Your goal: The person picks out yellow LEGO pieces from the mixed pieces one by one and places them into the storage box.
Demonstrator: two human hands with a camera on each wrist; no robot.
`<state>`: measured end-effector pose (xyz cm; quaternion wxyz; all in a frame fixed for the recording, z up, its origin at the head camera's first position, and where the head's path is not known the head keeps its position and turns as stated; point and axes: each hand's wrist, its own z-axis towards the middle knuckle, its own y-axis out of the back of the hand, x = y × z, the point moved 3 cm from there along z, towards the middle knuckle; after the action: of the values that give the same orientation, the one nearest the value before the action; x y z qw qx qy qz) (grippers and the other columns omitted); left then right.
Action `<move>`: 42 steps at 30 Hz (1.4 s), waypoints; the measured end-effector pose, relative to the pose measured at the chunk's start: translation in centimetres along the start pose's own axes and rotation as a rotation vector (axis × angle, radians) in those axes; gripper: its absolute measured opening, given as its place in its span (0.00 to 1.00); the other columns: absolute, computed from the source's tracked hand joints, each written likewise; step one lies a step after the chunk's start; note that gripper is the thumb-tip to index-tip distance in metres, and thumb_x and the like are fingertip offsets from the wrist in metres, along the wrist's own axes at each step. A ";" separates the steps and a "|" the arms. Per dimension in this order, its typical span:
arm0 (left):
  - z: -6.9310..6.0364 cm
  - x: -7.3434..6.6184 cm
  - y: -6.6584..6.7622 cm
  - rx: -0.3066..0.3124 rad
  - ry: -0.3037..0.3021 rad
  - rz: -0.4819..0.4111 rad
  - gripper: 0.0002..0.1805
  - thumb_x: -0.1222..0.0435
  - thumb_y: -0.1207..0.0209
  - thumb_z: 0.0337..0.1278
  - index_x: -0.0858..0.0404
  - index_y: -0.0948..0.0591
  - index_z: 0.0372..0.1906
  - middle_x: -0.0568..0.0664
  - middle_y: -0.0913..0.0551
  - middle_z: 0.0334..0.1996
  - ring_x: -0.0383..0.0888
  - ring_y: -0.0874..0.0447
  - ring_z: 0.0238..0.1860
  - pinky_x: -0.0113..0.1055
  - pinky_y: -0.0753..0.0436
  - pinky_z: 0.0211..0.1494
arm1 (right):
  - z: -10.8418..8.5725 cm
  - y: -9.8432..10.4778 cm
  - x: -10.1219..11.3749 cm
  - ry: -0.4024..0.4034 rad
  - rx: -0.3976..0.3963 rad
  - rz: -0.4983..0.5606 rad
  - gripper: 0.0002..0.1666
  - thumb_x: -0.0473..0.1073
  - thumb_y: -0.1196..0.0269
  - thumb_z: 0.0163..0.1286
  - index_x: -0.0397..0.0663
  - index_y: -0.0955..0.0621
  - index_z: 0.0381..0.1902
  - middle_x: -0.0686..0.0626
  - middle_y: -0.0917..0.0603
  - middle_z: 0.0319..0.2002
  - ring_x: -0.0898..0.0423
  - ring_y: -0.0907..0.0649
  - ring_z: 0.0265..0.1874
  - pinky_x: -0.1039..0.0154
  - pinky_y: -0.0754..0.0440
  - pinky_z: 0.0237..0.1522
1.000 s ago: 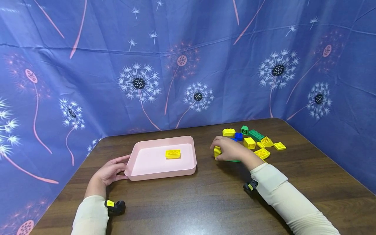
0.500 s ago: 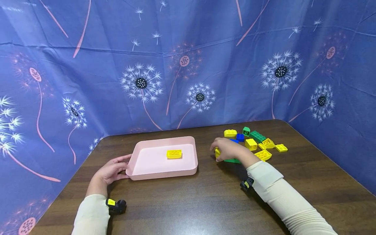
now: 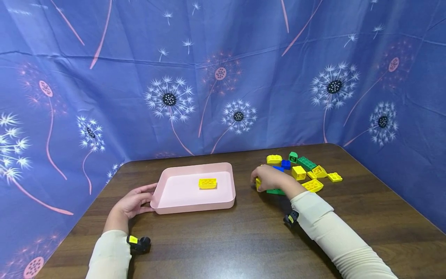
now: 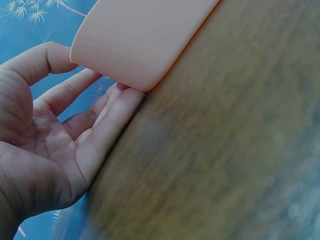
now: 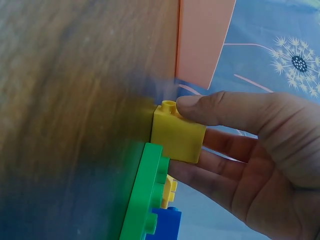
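A yellow block (image 5: 177, 134) stands on the table beside a green brick (image 5: 142, 192); my right hand (image 3: 272, 179) pinches it, thumb on its studded side and fingers on the opposite side. In the head view that hand covers much of the block. My left hand (image 3: 131, 203) touches the left end of the pink tray (image 3: 195, 209), fingers extended against its corner, as the left wrist view also shows. One yellow brick (image 3: 207, 183) lies inside the tray, right of its middle.
Right of and behind my right hand lie several loose bricks: a yellow one (image 3: 274, 159), a blue one (image 3: 285, 164), a long green one (image 3: 307, 163) and a yellow one (image 3: 313, 185). A patterned blue cloth (image 3: 195, 97) hangs behind the table (image 3: 209, 244).
The head view has shifted slightly. My right hand stays at the yellow block, its forearm a little further left; my left hand stays at the tray.
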<state>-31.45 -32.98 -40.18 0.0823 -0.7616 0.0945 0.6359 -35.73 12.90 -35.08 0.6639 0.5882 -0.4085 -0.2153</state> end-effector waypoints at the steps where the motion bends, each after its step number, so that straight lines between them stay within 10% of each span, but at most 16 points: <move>1: 0.0 0.0 0.0 -0.003 0.001 -0.002 0.35 0.73 0.47 0.63 0.68 0.43 0.75 0.48 0.19 0.49 0.42 0.19 0.46 0.46 0.17 0.47 | 0.0 0.0 0.0 -0.001 -0.002 0.001 0.15 0.33 0.24 0.50 0.46 0.13 0.37 0.52 0.16 0.34 0.55 0.22 0.32 0.55 0.20 0.41; 42: 0.0 0.0 -0.1 -0.007 0.008 -0.008 0.36 0.73 0.46 0.61 0.68 0.42 0.74 0.46 0.19 0.49 0.41 0.19 0.47 0.46 0.18 0.48 | 0.3 4.8 5.5 0.133 -0.122 -0.008 0.10 0.37 0.26 0.51 0.48 0.14 0.33 0.53 0.18 0.33 0.54 0.21 0.33 0.62 0.21 0.37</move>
<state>-31.43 -32.90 -40.16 0.0819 -0.7646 0.0895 0.6329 -33.73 9.54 -28.85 0.7232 0.5614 -0.3473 -0.2027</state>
